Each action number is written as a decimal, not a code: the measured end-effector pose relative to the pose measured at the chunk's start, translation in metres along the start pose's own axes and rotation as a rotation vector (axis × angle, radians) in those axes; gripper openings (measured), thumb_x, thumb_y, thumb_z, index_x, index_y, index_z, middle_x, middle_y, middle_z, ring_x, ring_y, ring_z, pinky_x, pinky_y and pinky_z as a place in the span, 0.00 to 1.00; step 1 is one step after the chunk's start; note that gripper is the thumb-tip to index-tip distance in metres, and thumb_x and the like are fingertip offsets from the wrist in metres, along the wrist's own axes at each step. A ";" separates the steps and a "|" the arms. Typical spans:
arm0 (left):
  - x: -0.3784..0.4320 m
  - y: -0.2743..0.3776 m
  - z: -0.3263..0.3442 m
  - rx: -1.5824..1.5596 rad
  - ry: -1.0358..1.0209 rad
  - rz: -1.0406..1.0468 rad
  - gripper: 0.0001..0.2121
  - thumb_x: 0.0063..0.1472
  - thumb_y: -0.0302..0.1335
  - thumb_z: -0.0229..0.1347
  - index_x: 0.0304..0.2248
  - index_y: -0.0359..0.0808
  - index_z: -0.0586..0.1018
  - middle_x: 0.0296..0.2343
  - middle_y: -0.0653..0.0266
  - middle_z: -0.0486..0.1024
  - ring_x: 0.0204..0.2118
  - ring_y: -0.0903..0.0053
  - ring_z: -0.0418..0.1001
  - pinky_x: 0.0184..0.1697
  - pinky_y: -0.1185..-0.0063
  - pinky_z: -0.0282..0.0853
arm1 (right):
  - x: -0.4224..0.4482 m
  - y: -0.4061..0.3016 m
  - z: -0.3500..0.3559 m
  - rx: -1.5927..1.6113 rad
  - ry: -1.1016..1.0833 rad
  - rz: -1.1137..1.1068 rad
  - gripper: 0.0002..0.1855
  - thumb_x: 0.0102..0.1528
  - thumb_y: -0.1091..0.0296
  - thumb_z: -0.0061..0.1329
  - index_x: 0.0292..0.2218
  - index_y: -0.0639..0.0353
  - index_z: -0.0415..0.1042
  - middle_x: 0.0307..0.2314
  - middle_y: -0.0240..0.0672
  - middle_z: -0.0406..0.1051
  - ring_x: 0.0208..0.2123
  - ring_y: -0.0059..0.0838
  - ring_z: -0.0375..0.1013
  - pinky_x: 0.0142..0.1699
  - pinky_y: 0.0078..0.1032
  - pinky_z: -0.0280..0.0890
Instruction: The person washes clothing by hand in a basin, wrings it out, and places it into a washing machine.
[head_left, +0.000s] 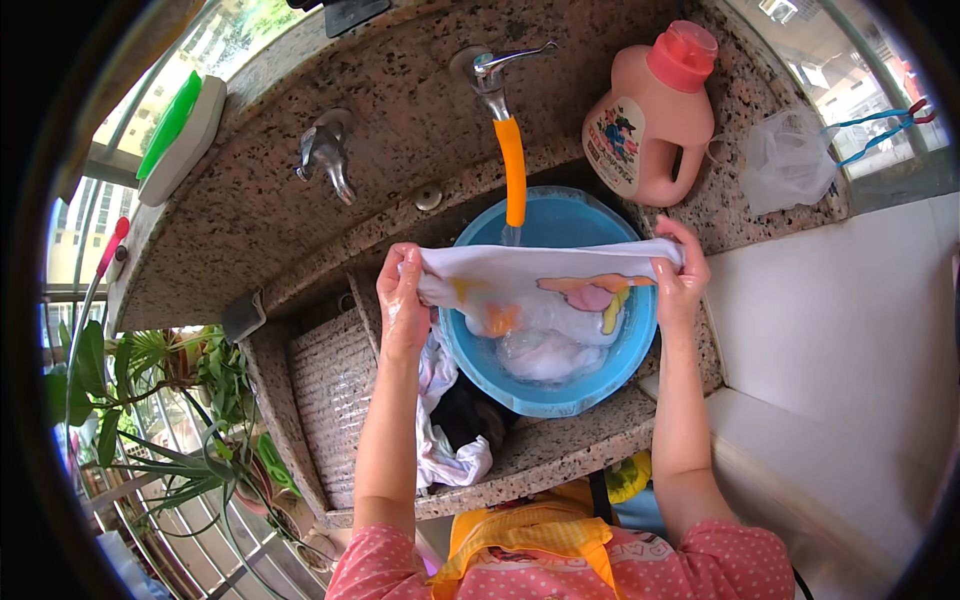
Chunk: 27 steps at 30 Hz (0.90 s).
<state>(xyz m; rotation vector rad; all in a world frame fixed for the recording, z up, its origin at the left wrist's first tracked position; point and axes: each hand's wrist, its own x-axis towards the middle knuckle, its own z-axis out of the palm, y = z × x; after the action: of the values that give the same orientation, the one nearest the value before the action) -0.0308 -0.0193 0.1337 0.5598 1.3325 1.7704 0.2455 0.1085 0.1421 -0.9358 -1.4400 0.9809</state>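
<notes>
A wet white cloth garment (525, 264) with an orange, pink and yellow print is stretched between my two hands. My left hand (402, 298) pinches its left end, and my right hand (679, 277) grips the right end. The garment spans a blue plastic basin (551, 405), and its lower part hangs into soapy water. Behind it, water runs into the basin from an orange hose (511, 169) on a chrome tap (491, 79). Part of the submerged cloth is blurred by suds.
Left of the basin lie wet clothes (457, 457), white and dark, beside a ribbed stone washboard (330, 397). A pink detergent bottle (652, 124) stands at the back right, near a clear plastic bag (787, 161). A second tap (326, 154) and a green-topped brush (180, 142) are at left.
</notes>
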 end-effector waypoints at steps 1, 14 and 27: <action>0.002 -0.021 -0.004 0.012 0.015 0.052 0.08 0.60 0.33 0.47 0.30 0.38 0.69 0.22 0.75 0.65 0.25 0.91 0.62 0.25 0.89 0.59 | -0.011 0.014 0.006 0.022 -0.054 0.123 0.16 0.42 0.85 0.40 0.36 0.66 0.69 0.31 0.31 0.69 0.34 0.20 0.67 0.41 0.16 0.60; -0.017 -0.195 -0.008 1.437 -0.509 -0.188 0.29 0.48 0.41 0.55 0.49 0.39 0.61 0.31 0.49 0.73 0.36 0.56 0.71 0.40 0.68 0.66 | -0.115 0.192 0.042 -1.203 -0.889 0.151 0.21 0.47 0.67 0.46 0.44 0.56 0.62 0.41 0.42 0.63 0.45 0.40 0.62 0.45 0.42 0.54; -0.029 0.038 -0.001 0.794 -0.310 0.035 0.11 0.53 0.34 0.55 0.28 0.33 0.77 0.22 0.65 0.74 0.26 0.82 0.69 0.30 0.82 0.63 | 0.006 -0.054 0.025 -0.178 -0.309 -0.194 0.09 0.46 0.68 0.54 0.24 0.66 0.72 0.19 0.34 0.68 0.22 0.23 0.65 0.28 0.21 0.60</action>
<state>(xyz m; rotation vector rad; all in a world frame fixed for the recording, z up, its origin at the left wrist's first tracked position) -0.0289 -0.0468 0.1730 1.2315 1.7742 1.0598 0.2186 0.0937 0.1940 -0.7757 -1.8659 0.8900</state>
